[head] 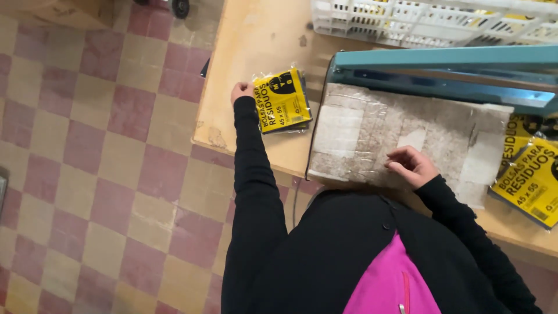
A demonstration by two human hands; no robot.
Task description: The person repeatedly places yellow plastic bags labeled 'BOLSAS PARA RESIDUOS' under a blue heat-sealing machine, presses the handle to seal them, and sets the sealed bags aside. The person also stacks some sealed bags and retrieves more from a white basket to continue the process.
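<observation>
The left hand [241, 92] is reaching out at the end of a black sleeve, curled into a loose fist and resting on the desk [250, 40] against the left edge of a small stack of yellow packets [283, 100]; whether its fingers are actually pinching the stack's edge cannot be told from this angle. The stack is lying flat just to the right of that hand, wrapped in clear film and printed in black. The right hand [410, 166] is lying loosely curled, fingers bent inward and holding nothing, on the taped, worn pad [372, 131] of a heat sealer. Just beyond this hand, the sealer's teal arm [447, 72] is standing raised over the pad. To the right of the right hand, more yellow packets [532, 174] are lying overlapped near the desk's edge. Far beyond both hands, a white slatted crate [430, 20] is sitting at the back of the desk. Left of the left hand, past the desk's edge, a checkered pink-and-cream tile floor [99, 174] is showing.
</observation>
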